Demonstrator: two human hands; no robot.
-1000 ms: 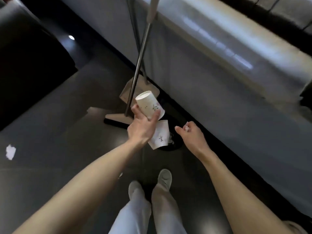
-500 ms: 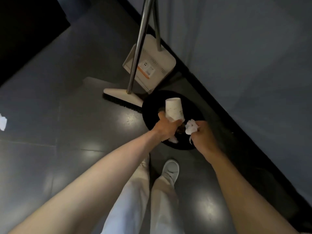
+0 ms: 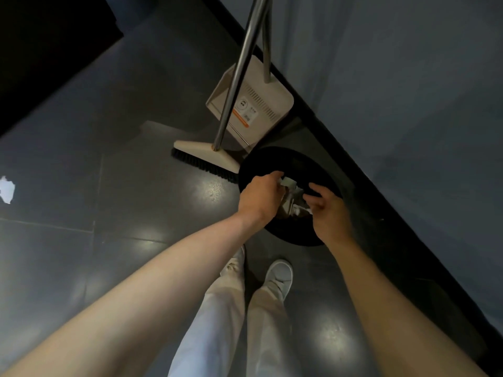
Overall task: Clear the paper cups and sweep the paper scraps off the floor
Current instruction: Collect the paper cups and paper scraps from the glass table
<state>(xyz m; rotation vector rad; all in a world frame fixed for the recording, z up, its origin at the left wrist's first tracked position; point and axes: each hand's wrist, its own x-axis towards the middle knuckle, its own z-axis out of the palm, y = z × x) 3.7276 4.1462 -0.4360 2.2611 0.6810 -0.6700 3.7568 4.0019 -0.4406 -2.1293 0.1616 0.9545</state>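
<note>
Paper cups [image 3: 292, 198] lie in the black bin [image 3: 275, 159] beneath the left hand [image 3: 261, 198], grip unclear, and the right hand [image 3: 330, 213], grip open and empty. Next, probably the broom [image 3: 202, 155] for the floor scrap [image 3: 6, 189].

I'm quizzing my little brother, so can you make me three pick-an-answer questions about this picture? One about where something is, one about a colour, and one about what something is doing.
1. Where are the left hand and right hand?
A. over the bin
B. on the knees
C. flat on the wall

2. What colour is the bin?
A. white
B. black
C. orange

3. How is the broom?
A. lying flat
B. held in a hand
C. standing, untouched

Answers:
1 A, both hands reach above the bin's opening.
2 B, its rim and inside look black.
3 C, its head rests on the floor with the handle pointing up, and no hand is on it.
</note>
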